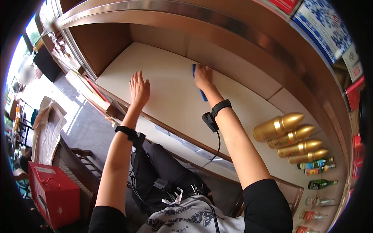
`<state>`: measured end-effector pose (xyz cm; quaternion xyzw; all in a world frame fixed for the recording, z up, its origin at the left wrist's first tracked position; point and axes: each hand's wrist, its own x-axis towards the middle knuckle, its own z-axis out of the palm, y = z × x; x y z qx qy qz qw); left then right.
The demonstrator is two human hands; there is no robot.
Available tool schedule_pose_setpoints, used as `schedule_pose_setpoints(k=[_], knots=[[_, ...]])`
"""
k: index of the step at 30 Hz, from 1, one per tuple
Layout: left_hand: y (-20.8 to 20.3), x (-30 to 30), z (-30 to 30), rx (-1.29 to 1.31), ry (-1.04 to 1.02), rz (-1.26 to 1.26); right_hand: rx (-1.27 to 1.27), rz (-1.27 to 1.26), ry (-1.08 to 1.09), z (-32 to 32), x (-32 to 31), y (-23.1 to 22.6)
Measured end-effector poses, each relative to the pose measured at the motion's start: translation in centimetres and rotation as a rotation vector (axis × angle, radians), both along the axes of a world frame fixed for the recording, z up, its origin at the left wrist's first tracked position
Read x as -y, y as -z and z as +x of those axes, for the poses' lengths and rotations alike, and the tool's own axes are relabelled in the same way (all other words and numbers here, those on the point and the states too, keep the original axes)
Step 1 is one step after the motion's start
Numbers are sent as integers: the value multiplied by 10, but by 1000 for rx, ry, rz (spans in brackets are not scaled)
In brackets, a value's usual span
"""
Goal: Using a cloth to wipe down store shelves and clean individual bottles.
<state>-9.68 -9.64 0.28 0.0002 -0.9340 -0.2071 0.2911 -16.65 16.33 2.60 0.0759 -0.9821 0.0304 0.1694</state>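
Right hand (203, 76) grips cloth (203, 95) on cream shelf (169, 77) — left hand (140, 89) spread (grey floor (93, 120) beyond).

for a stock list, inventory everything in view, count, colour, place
shelf: 1, cream, centre
cloth: 1, blue, on shelf
bullet-shaped containers: 4, gold, shelf's right end
bottles: at least 6, mixed colours, lower right
package: 1, blue and white, upper right
box: 1, red, lower left
chair: at least 1, dark brown, left
background clutter: uncountable, mixed colours, left
shirt: 1, grey and black, bottom
wrist straps: 2, black, on wrists
left hand: 1, bare, over shelf
right hand: 1, bare, on cloth
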Motion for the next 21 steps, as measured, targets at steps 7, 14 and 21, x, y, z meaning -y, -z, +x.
schedule_pose_setpoints(k=[7,14,21], knots=[[8,-30,-8,135,-155,-52,41,-265,-422,-34,18,-2],[10,-18,-6,27,-148,120,60,-264,-916,104,37,2],[5,6,-2,92,-9,-158,-118,-62,-633,8,4,-3]])
